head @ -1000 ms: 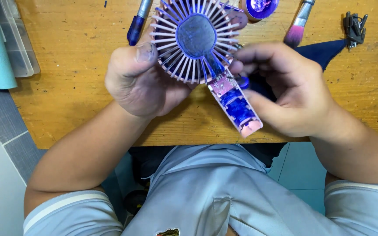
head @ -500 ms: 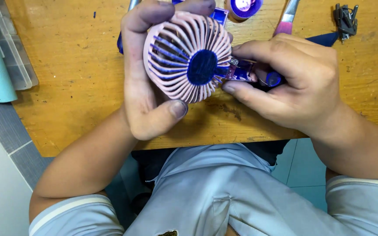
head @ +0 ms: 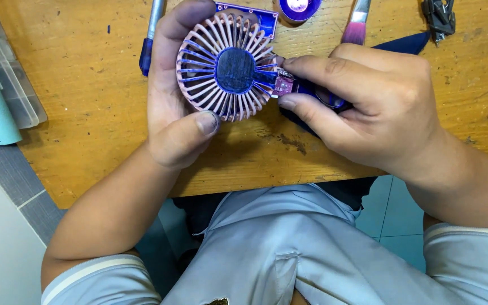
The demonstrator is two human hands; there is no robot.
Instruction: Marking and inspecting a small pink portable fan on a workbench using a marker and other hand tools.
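A small hand-held fan (head: 227, 68) with a round pink grille and a dark blue hub lies sideways above the wooden table (head: 86, 101). My left hand (head: 173, 96) cups the fan head from behind, thumb at its lower edge. My right hand (head: 368, 101) pinches the fan's handle (head: 289, 85), where a pink circuit board shows between thumb and fingers. Most of the handle is hidden under my right hand.
Along the table's far edge lie a blue pen (head: 151, 39), a blue flat part (head: 255, 17), a round purple-lit piece (head: 299, 7), a pink-bristled brush (head: 356, 25), a dark cloth (head: 402, 42) and black metal tools (head: 439, 17). A teal board and clear tray (head: 4, 85) sit at left.
The fan has been turned from handle-down to lying sideways, handle to the right. My right hand now covers the handle, and my left hand has shifted behind the grille.
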